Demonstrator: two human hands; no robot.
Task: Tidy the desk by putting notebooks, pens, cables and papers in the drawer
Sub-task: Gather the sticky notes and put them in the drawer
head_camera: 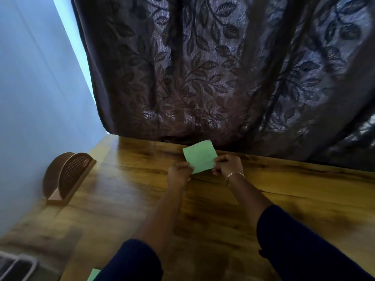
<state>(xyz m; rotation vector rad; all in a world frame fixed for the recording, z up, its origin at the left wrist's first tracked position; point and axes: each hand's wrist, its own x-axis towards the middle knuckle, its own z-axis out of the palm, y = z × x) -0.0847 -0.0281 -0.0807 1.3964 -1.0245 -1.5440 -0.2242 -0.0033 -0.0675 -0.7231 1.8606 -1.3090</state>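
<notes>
Both hands, left hand [179,173] and right hand [228,164], pinch the green paper [199,156] at twelve o'clock on the desk [304,195]. Fingers clamp its lower corners, probably to carry it flat to the unseen drawer.

Dark leaf-patterned curtain [223,67] filling twelve o'clock, pale blue wall [30,88] at nine o'clock, bright daylight strip between them, glossy wood-grain desk [294,189] below

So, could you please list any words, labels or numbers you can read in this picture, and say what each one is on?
None can be read.
Green paper note, held by the left hand and right hand: faint marks, too blurred to read.
Brown stand on the desk: a small oval mark near its top, too small to read.
Second green paper at the bottom edge: no text visible.
</notes>
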